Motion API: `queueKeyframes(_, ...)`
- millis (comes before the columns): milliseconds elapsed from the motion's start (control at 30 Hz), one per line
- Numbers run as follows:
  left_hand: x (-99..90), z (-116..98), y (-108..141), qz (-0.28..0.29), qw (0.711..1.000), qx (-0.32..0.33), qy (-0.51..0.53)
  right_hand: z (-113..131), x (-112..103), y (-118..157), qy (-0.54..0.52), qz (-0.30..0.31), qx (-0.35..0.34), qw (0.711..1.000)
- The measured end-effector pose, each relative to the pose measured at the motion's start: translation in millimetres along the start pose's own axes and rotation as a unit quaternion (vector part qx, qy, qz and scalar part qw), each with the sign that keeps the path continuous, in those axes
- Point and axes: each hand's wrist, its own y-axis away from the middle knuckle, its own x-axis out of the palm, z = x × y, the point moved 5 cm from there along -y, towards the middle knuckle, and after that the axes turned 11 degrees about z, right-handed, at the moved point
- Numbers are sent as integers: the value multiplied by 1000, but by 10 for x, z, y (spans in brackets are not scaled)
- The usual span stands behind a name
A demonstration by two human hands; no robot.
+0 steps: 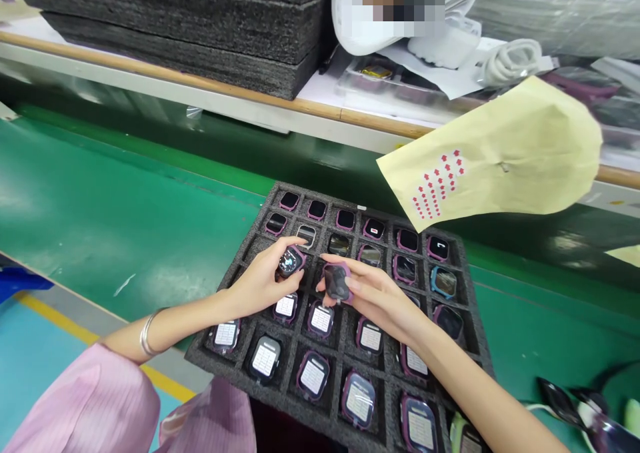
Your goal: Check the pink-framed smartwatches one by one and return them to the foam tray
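Between the thumb and fingers of my left hand (pixel 265 273) is a purple-framed smartwatch (pixel 291 261) with a lit dial, held just above the tray. My right hand (pixel 375 290) grips a second purple-framed watch (pixel 337 282), its screen dark and facing up. Both hands are over a black foam tray (pixel 240 366) divided into square compartments. Watch cases fill many of these; the nearer rows show white printed labels, and the farther ones show mostly dark screens. One blue-framed watch (pixel 443 281) lies at the right side. My forearms and hands hide some compartments.
Beyond the tray runs a bench shelf (pixel 240 103) with a wooden edge, bearing stacked black foam (pixel 200 20). A yellow paper sheet (pixel 520 153) with red arrow stickers hangs over that edge. White cable (pixel 515 60) lies at upper right; dark glasses-like items (pixel 560 400) sit lower right.
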Motion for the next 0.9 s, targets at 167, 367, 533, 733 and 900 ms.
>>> queueKeyframes(167,-14,20,9,17,1000,-12,11,0,-44,16,28,-22,-2,999)
queueKeyframes(367,-49,42,4,8,1000,-11,25,-30,-83,33,62,-32,19,997)
queueKeyframes(533,-40,46,-4,22,999,-13,26,-3,-62,37,77,-39,20,996)
queueKeyframes(733,-54,35,0,16,999,3,28,29,-21,47,87,-54,13,995)
queueKeyframes(900,-56,43,-3,13,1000,4,25,51,-21,68,101,-70,13,992)
